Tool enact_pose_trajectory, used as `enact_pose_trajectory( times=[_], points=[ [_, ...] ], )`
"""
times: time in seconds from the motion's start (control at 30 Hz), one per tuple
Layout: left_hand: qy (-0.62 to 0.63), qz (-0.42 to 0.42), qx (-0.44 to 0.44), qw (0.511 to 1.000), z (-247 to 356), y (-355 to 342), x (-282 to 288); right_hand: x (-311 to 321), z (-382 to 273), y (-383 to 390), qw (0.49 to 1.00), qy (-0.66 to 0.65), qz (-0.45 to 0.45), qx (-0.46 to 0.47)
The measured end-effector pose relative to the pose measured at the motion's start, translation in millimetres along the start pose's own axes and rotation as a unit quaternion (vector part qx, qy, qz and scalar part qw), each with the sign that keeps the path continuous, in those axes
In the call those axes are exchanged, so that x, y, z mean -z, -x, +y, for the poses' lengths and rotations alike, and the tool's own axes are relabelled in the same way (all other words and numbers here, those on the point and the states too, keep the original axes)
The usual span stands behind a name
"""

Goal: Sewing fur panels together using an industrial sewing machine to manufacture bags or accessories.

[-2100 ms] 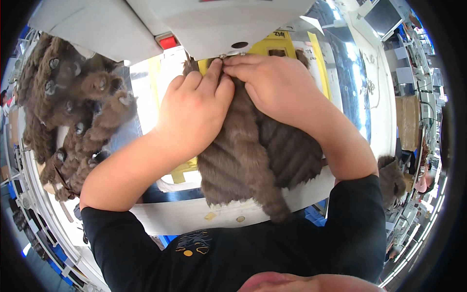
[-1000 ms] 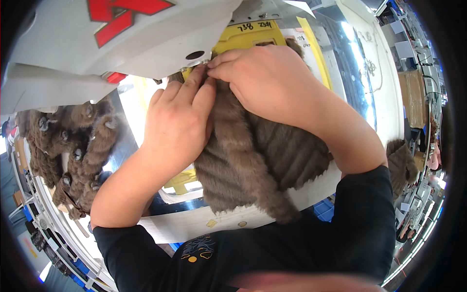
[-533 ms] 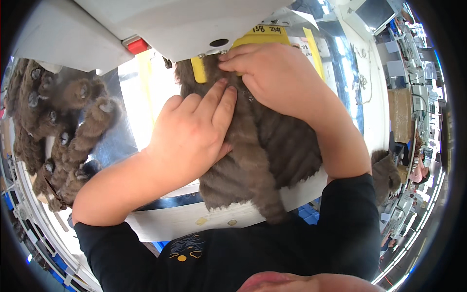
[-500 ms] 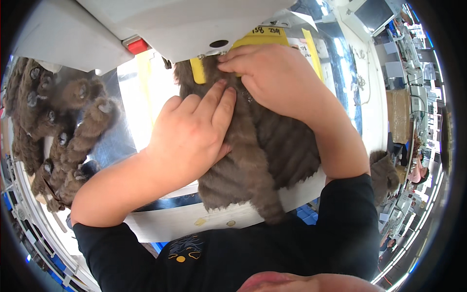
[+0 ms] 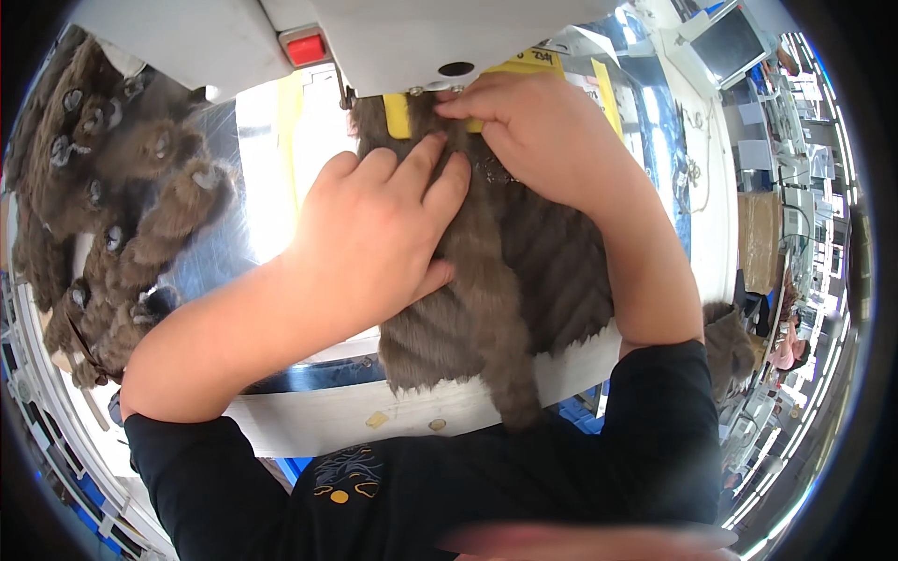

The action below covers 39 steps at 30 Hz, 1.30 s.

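Observation:
A brown fur piece (image 5: pixel 561 271) lies on the worktable, its upper end running beneath the head of a white sewing machine (image 5: pixel 393 42). A long narrow fur strip (image 5: pixel 500 318) lies along it and hangs over the table's near edge. My left hand (image 5: pixel 369 229) rests palm down on the fur, fingers stretched toward the machine and thumb apart. Close under the machine head, my right hand (image 5: pixel 547 131) pinches the fur with its fingertips; its thumb is mostly hidden. Beside those fingertips shows a yellow plate (image 5: pixel 398 117). The needle area is hard to make out.
Brown fur pieces with greyish ends are heaped (image 5: pixel 178 201) at the left. A red button (image 5: pixel 305 50) sits on the machine. At the right are a monitor (image 5: pixel 728 42), a cardboard box (image 5: pixel 758 243) and another fur piece (image 5: pixel 728 346). A person in pink sits farther off.
The view has shifted slightly, so the machine appears lower and farther right. My left fingers have spread somewhat and lie a little nearer the machine. The right hand still pinches the fur.

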State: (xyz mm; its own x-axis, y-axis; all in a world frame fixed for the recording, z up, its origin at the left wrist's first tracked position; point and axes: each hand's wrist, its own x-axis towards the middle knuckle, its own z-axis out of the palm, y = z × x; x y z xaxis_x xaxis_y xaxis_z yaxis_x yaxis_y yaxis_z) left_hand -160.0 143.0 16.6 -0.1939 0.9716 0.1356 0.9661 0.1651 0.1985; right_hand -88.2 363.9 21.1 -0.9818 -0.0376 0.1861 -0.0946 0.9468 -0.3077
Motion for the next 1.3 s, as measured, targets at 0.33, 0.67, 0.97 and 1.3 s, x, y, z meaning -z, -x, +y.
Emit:
enact_pose_trajectory(
  times=[0.33,0.67,0.97,1.3],
  points=[
    [-0.008,0.036,0.012,0.999,-8.1,-5.9,-7.3,0.0,7.9,-11.5,0.999,-0.015,-0.015,-0.027],
    [-0.006,0.032,0.028,0.999,-17.6,-13.8,-4.0,9.0,14.9,-25.5,0.996,-0.009,-0.056,-0.065],
    [-0.032,0.005,0.046,0.998,-21.4,-7.0,2.9,-4.2,18.9,-32.2,0.996,-0.069,-0.016,-0.045],
    [0.003,0.015,0.026,1.0,-31.4,-6.5,3.4,-8.2,19.7,-12.7,0.995,-0.088,0.03,-0.024]
  ],
)
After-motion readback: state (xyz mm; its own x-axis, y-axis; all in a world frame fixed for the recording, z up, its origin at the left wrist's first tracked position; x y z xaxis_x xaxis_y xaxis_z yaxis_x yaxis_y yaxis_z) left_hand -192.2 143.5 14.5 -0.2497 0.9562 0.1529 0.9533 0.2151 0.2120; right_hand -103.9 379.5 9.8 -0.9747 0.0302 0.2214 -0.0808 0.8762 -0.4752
